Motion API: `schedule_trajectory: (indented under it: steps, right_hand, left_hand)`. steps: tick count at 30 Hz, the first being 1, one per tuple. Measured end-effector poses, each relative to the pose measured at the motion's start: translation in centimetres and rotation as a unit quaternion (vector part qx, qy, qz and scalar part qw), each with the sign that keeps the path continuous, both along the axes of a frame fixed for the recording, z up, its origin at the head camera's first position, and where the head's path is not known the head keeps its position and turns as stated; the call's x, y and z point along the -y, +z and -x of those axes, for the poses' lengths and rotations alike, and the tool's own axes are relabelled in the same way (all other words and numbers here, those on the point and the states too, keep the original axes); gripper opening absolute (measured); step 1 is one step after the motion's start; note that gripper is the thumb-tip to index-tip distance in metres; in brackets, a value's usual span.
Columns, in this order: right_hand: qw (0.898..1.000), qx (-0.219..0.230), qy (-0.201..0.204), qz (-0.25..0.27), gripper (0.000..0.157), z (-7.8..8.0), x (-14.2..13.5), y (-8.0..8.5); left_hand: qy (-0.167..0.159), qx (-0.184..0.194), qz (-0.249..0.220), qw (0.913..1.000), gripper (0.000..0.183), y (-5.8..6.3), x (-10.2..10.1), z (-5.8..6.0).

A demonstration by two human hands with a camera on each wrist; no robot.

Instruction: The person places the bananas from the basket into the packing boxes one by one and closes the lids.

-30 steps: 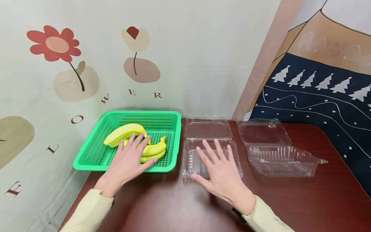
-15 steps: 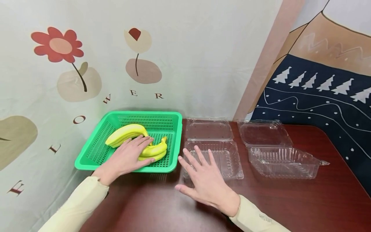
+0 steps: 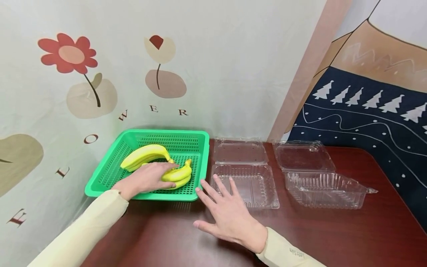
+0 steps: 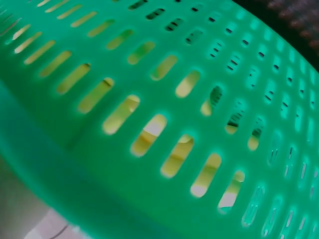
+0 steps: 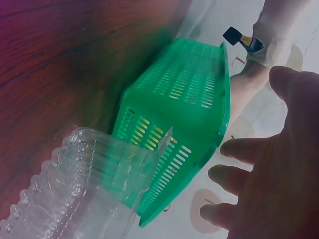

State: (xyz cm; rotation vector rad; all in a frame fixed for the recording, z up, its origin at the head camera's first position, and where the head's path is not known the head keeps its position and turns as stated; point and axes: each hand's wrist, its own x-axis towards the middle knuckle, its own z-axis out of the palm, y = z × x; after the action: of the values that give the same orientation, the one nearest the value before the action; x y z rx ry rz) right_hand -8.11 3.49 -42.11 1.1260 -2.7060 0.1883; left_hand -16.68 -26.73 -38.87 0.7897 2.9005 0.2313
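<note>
Two bunches of yellow bananas lie in a green plastic basket [image 3: 200, 174] at the left of the table. My left hand [image 3: 146, 178] reaches over the basket's front rim and grips the front bunch of bananas [image 3: 180, 176], thumb on the near side, fingers curled over the far side. Behind it lies the other bunch of bananas [image 3: 143, 154]. The left wrist view shows mostly the basket wall [image 4: 114, 164], with yellow through its slots. My right hand [image 3: 230, 218] hovers, fingers spread, before the nearer clear plastic clamshell box [image 3: 258, 185], holding nothing.
A second clear clamshell box [image 3: 327, 189] stands to the right, its lid raised open at the back. Both boxes sit on a dark red-brown table [image 3: 320, 230]. A printed cloth wall [image 3: 233, 74] rises directly behind the basket and boxes.
My left hand has come down into the basket, its fingers closing from spread to curled over the front bunch of bananas. My right hand has moved left and nearer, off the clamshell box.
</note>
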Motion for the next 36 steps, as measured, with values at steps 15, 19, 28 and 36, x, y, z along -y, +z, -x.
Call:
schedule_trajectory:
  steps: [15,19,28,36]
  right_hand:
    - [1.000,-0.004,0.011,0.009,0.083,-0.4,0.4,-0.5]
    - [1.000,-0.002,0.013,0.010,0.083,-0.3,0.5,-0.6]
    - [1.000,-0.003,0.009,0.020,0.083,-0.1,0.3,-0.6]
    - [1.000,0.012,0.006,0.021,0.081,-0.1,0.2,-0.5]
  left_hand:
    - [-0.006,-0.004,0.007,0.9999,0.047,-0.8,0.8,-0.2]
    - [-0.007,-0.028,0.005,0.9996,0.046,-0.5,0.9,-0.7]
    - [0.007,-0.076,-0.020,0.9969,0.049,0.5,1.4,-1.8]
    - [0.015,-0.125,-0.033,0.9915,0.053,1.7,1.9,-3.0]
